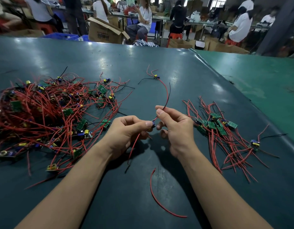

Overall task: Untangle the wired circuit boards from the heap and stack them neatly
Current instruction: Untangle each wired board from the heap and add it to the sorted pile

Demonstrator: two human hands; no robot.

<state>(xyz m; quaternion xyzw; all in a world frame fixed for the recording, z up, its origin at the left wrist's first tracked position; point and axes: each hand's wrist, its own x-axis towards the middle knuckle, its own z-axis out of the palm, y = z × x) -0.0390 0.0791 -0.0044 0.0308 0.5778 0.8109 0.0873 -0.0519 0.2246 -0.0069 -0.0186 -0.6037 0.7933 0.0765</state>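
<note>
You are pinching one board [152, 124] in your left hand [126, 133], your right hand [174, 128] pinching its wires [166, 100]; the stack [215, 124] is lying just rightward.

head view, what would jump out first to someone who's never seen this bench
The big tangled heap of red-wired circuit boards sprawls on the left of the dark green table. At centre, the left hand pinches a small board while the right hand pinches its red and black wires. A tidier stack of boards lies to the right.
</note>
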